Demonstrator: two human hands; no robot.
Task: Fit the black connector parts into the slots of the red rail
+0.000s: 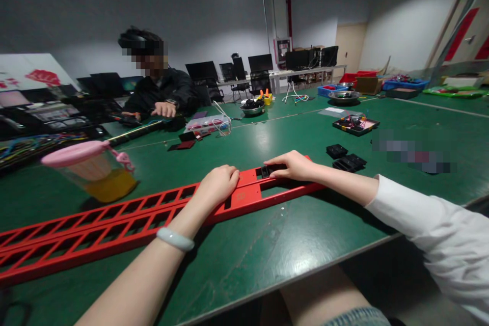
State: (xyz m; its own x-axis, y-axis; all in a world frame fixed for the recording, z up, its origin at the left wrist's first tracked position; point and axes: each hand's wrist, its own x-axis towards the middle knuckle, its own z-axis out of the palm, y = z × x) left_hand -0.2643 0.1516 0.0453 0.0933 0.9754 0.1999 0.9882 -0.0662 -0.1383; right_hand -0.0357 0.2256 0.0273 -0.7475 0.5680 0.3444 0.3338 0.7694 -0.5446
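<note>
Centrally: red slotted frame, long axis eight to two o'clock; left hand laid across, grip uncertain; right hand, nearer two o'clock end, pinching black plastic module.

Smooth painted metal with a low sheen is suggested by the red slotted frame. Matt plastic is shown by the black blocks. Green tabletop is seen as smooth and glossy, lightly scuffed, lamp glare reflected. Cup is made of clear plastic, pink lid smooth. Bangle is polished, stone-like. White sleeve is made of creased matt cloth.
</note>
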